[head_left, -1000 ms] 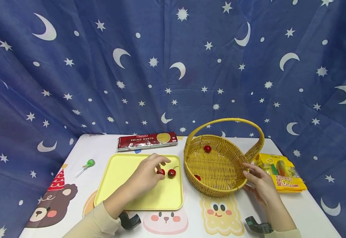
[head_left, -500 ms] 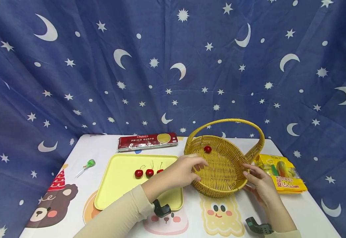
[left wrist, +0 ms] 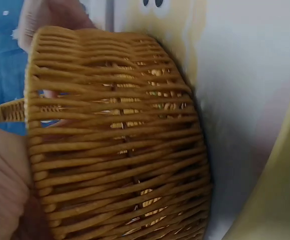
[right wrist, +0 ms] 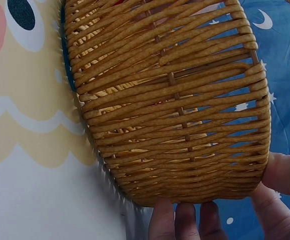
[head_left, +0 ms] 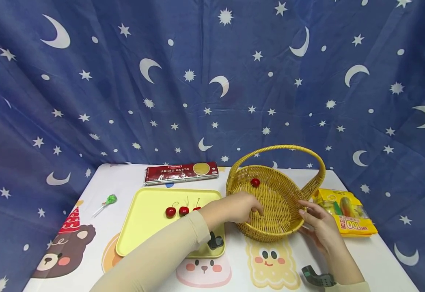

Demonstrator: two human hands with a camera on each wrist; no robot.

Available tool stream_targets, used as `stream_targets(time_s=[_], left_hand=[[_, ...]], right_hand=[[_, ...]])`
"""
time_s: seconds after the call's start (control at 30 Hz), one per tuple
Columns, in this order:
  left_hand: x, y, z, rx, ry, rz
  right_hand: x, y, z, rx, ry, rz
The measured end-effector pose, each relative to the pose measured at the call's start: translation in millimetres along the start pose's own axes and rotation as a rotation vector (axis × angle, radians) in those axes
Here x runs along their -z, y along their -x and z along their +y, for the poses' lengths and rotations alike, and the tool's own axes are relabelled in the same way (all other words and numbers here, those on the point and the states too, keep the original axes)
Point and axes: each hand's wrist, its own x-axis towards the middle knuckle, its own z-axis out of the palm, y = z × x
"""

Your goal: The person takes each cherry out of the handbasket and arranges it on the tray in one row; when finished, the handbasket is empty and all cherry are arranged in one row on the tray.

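Note:
A round wicker basket point(head_left: 270, 202) with a tall handle stands on the table. My left hand point(head_left: 238, 207) reaches over its left rim, fingers bent down inside; I cannot tell whether they hold anything. In the left wrist view that hand point(left wrist: 2, 185) lies over the rim, its fingertips hidden by the weave. My right hand point(head_left: 320, 223) grips the basket's right rim; in the right wrist view its thumb point(right wrist: 285, 172) and fingers point(right wrist: 162, 220) pinch the side. One red cherry point(head_left: 255, 183) lies at the back inside.
A yellow tray point(head_left: 143, 227) sits left of the basket with several cherries point(head_left: 170, 212), partly behind my left arm. A red spaghetti pack point(head_left: 181, 173) lies behind it, a green lollipop point(head_left: 111, 199) at far left. Right of the basket is a yellow bag point(head_left: 345, 213).
My left hand has moved right from the cherries on the tray to inside the basket's left side, and its fingers dip lower. My right hand stays on the rim.

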Motion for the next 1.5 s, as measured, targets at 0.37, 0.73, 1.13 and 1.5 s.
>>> stream_targets(time_s=[0.37, 0.73, 1.13, 1.5], left_hand=[[-2.8, -15.0, 2.7, 0.142, 0.003, -0.135], [0.5, -16.9, 3.9, 0.152, -0.023, -0.159], [6.0, 1.8, 1.0, 0.002, 0.117, 0.157], [24.1, 77.1, -6.6, 0.121, 0.379, 0.394]], right_hand=[[-3, -2.4, 0, -0.018, 0.009, 0.008], [-2, -0.4, 1, 0.019, 0.004, 0.0], [0, -0.3, 1, 0.023, -0.001, 0.004], [-2, -0.2, 1, 0.017, -0.008, 0.004]])
